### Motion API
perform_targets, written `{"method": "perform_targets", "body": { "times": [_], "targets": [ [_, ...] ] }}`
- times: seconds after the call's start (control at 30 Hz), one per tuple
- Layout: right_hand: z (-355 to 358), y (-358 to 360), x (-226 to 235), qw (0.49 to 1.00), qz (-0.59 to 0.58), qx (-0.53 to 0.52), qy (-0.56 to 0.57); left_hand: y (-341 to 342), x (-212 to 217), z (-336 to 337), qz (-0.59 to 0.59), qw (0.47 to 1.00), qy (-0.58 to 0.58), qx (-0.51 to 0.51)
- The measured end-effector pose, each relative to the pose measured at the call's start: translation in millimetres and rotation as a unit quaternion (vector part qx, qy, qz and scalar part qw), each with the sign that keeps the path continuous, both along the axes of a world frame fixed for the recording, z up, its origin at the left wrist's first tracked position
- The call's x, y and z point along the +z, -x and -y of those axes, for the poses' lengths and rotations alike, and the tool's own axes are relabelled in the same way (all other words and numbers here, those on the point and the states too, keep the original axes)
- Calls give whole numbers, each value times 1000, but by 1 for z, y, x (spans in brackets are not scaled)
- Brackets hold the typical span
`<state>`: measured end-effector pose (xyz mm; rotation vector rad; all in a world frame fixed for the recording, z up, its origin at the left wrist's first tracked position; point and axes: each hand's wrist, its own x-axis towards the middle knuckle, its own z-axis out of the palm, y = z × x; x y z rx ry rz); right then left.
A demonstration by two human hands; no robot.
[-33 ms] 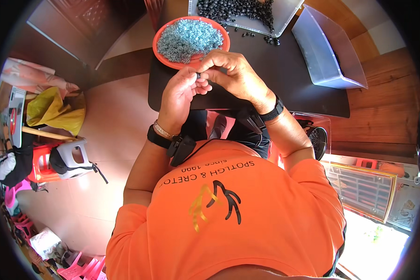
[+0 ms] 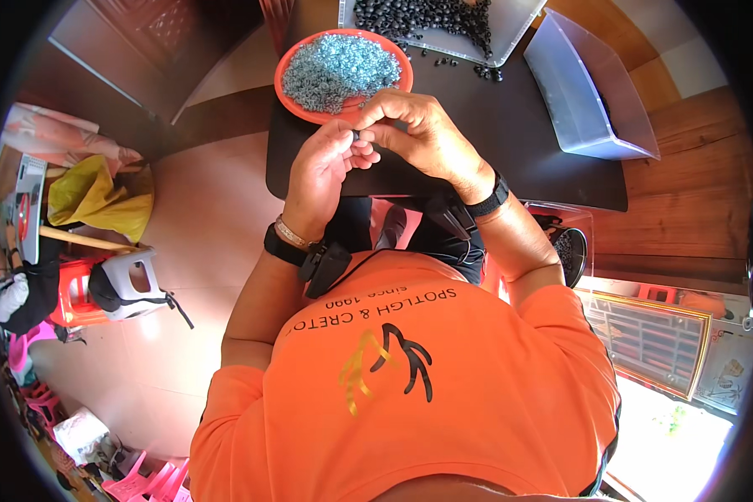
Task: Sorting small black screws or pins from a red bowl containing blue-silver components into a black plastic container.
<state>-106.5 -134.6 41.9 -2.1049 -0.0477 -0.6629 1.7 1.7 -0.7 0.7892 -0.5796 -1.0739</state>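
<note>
Just in front of the round orange-red dish (image 2: 281,94), both my hands meet over the near edge of the black table (image 2: 510,155). My left hand (image 2: 320,167) pinches a small black piece (image 2: 356,135) between thumb and fingertips, palm turned partly up. From the right, my right hand (image 2: 427,138) reaches over with thumb and forefinger closed at that same piece. Whatever its fingertips hold is too small to make out. Heaped in the dish are many small silvery metal parts (image 2: 339,75).
A clear tray (image 2: 510,33) at the back holds a pile of small black pieces (image 2: 427,15); several lie loose (image 2: 488,74) beside it. Right of it stands a translucent plastic bin (image 2: 573,100). A black bucket (image 2: 572,255) is below the table's right side. Stools (image 2: 130,280) stand left.
</note>
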Motion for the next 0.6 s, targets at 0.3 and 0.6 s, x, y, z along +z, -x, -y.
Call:
{"method": "perform_targets", "body": {
  "times": [0.3,0.6],
  "targets": [
    [6,-6,5,983,-113,22,-143,-15,-7,2,39,999,11,5],
    [18,-21,8,983,-137,35,-118,-21,11,6,120,990,-40,59]
  ]
}}
